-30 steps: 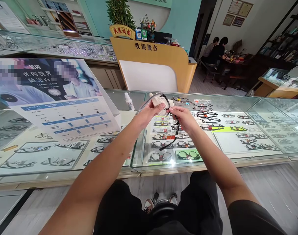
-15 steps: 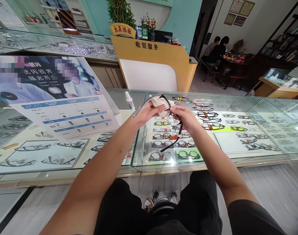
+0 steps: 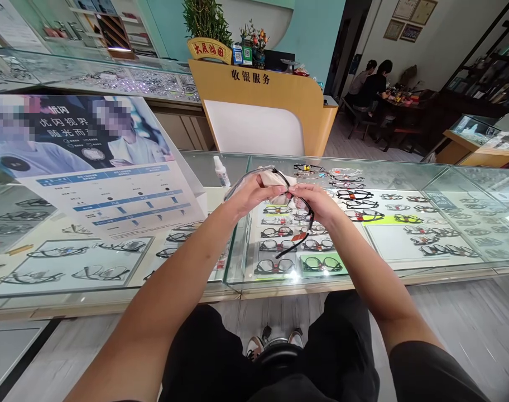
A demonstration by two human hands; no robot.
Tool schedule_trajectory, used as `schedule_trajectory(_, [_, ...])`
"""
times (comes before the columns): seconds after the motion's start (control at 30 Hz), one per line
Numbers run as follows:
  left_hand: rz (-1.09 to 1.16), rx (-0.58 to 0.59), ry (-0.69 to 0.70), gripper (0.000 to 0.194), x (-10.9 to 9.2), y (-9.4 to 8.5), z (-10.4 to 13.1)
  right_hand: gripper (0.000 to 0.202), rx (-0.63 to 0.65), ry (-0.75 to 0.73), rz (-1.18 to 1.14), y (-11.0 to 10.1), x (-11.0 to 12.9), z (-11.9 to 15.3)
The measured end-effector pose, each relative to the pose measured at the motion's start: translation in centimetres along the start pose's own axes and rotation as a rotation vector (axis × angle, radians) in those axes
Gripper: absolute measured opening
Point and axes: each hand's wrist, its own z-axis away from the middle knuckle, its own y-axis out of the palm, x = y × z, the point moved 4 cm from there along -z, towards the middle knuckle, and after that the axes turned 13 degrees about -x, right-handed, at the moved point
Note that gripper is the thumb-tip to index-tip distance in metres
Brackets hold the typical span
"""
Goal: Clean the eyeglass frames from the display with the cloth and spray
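Observation:
Both hands meet over the glass display counter [image 3: 233, 251]. My left hand [image 3: 252, 192] is closed on a pale cleaning cloth [image 3: 274, 178], which is folded against a pair of dark-framed eyeglasses [image 3: 309, 224]. Fingers of my right hand [image 3: 317, 200] pinch the frame close to its middle. One dark temple arm hangs below that hand, curving down to the left. A clear temple or plastic edge extends leftward past my left hand; I cannot tell which. The cloth and fingers hide most of the lenses.
A small white spray bottle [image 3: 221, 172] stands behind my left hand. At left, a large printed sign [image 3: 124, 195] leans on the counter. Rows of eyeglasses [image 3: 275, 267] lie under the glass. Beyond is a yellow cashier desk [image 3: 258, 84]; two people [image 3: 371, 86] sit far right.
The cloth and glasses have tilted slightly, and the hanging temple arm has shifted a little right. My right fingers have moved closer to my left fingertips.

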Motion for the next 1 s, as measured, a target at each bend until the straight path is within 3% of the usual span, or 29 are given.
schedule_trajectory(0.1, [-0.014,-0.014,0.019,0.041,0.0,0.3,0.1,0.048,0.003,0.006,-0.021,0.2,0.0,0.1])
schedule_trajectory(0.27, [0.032,-0.152,0.100,0.042,-0.7,1.4,0.8,0.055,-0.030,0.035,-0.059,0.5,0.0,0.2])
schedule_trajectory(0.47, [0.144,-0.331,0.100,0.045,0.6,1.3,0.6,0.057,-0.029,-0.036,-0.037,0.4,-0.5,-0.4])
schedule_trajectory(0.63, [0.260,-0.315,0.091,0.060,0.9,1.1,0.2,0.055,-0.019,-0.035,-0.024,0.4,-0.7,-0.4])
schedule_trajectory(0.9, [0.338,-0.357,0.046,0.057,0.2,1.1,0.1,0.057,0.005,-0.022,-0.058,0.9,-0.2,0.1])
schedule_trajectory(1.0, [0.370,-0.314,-0.006,0.056,0.2,1.1,0.1,0.058,0.016,-0.032,-0.058,1.1,-0.3,0.2])
